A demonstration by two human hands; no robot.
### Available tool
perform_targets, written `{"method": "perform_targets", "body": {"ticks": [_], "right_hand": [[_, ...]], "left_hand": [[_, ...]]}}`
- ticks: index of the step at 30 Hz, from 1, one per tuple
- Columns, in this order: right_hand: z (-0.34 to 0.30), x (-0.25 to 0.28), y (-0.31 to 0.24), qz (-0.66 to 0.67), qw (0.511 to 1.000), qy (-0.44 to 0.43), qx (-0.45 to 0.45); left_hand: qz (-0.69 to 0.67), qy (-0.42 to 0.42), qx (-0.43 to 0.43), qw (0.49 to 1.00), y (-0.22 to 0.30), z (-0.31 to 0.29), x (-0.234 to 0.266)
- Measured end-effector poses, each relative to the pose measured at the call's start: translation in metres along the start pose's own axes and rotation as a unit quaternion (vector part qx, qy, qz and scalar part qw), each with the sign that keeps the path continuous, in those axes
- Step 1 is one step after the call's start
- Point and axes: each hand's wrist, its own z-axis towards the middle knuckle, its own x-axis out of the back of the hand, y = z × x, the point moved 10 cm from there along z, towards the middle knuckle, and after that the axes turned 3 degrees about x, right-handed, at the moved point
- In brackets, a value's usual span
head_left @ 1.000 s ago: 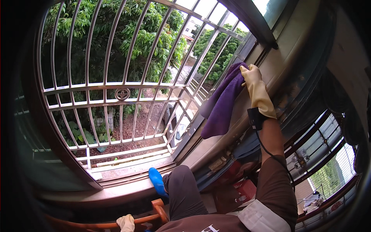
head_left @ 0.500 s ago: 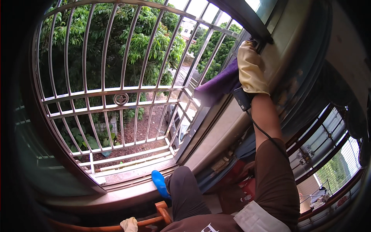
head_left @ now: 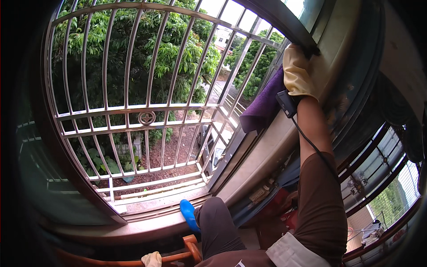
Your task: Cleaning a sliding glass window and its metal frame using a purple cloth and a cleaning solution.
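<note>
My right hand (head_left: 297,66), in a cream rubber glove, reaches up to the side of the window frame (head_left: 231,162), just under a dark crossing frame bar (head_left: 291,24). A purple cloth (head_left: 262,104) hangs from it along the frame's inner edge; the fingertips are hidden at the bar. A small black device (head_left: 287,104) with a cable sits at my right wrist. Low in the picture my left hand (head_left: 152,259), also gloved, is closed over the orange-brown wooden rail (head_left: 175,257) of what looks like a chair.
Metal security bars (head_left: 133,107) close off the window opening, with trees (head_left: 178,58) and a parked vehicle (head_left: 215,155) outside. My foot in a blue cover (head_left: 189,214) rests at the sill (head_left: 151,227). A dark curtain (head_left: 356,107) hangs on the right.
My right hand has moved slightly up, its fingers slipping out of sight at the bar. The purple cloth hangs closer to the frame. My left hand stays on the rail; the view has shifted a little.
</note>
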Motion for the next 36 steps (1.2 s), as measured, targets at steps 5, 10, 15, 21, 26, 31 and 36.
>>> {"method": "perform_targets", "body": {"ticks": [5,10,15,21,26,31,36], "right_hand": [[-0.040,0.050,-0.023,-0.115,0.923,-0.187,0.315],[-0.100,-0.018,-0.083,-0.045,0.931,-0.275,0.235],[-0.216,0.091,-0.089,0.588,0.742,-0.139,0.291],[-0.178,0.028,-0.101,0.063,0.879,-0.274,0.385],[-0.057,0.045,0.015,0.280,0.958,0.023,0.061],[-0.059,0.023,-0.026,0.093,0.995,-0.005,0.041],[-0.190,0.044,-0.112,0.064,0.996,-0.012,0.064]], "left_hand": [[0.009,-0.012,0.012,1.000,-0.002,-0.016,-0.007],[-0.014,0.049,-0.024,0.998,0.003,-0.008,0.005],[-0.020,0.058,0.006,0.998,-0.008,-0.021,-0.009],[-0.164,0.055,0.069,0.983,-0.036,-0.009,-0.042],[-0.164,0.079,0.072,0.981,-0.043,-0.016,-0.049],[-0.156,0.152,0.038,0.975,-0.036,-0.012,-0.037],[-0.154,0.186,0.018,0.970,-0.024,-0.009,-0.024]]}}
